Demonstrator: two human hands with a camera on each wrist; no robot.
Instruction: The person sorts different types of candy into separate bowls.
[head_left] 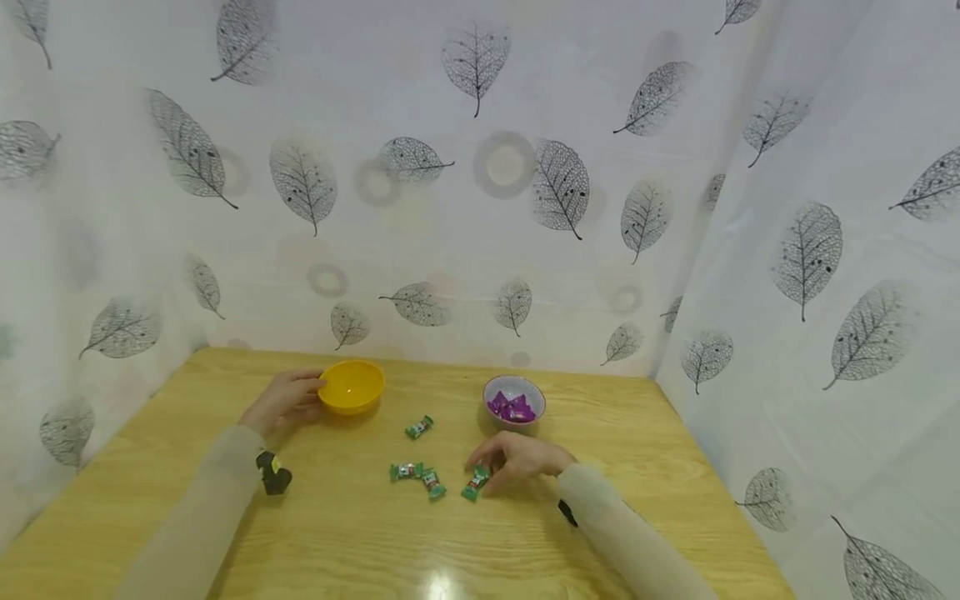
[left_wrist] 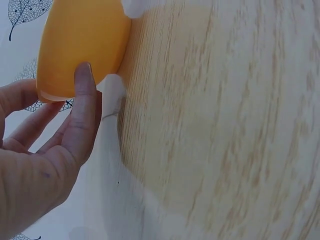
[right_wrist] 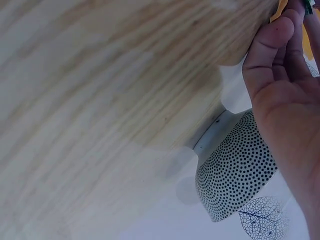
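Note:
In the head view my left hand [head_left: 288, 400] holds the yellow bowl [head_left: 352, 387] at its left rim. The left wrist view shows the thumb against the bowl's outer wall [left_wrist: 85, 40] and fingers at the rim. My right hand [head_left: 521, 458] has its fingers curled about a green-wrapped candy [head_left: 475, 483] low over the table. At the edge of the right wrist view a bit of that candy [right_wrist: 309, 6] shows by the fingertips; the rest is hidden. Three more green-wrapped candies, one candy [head_left: 419, 427] farther back and a nearer candy pair [head_left: 432, 483], lie between the hands.
Behind the right hand stands a small bowl [head_left: 514, 385] with purple-wrapped candies [head_left: 512, 408] in it; its outside is dotted [right_wrist: 235, 160]. A wooden table [head_left: 337, 533] carries everything. White leaf-printed sheeting [head_left: 450, 233] borders its back and sides.

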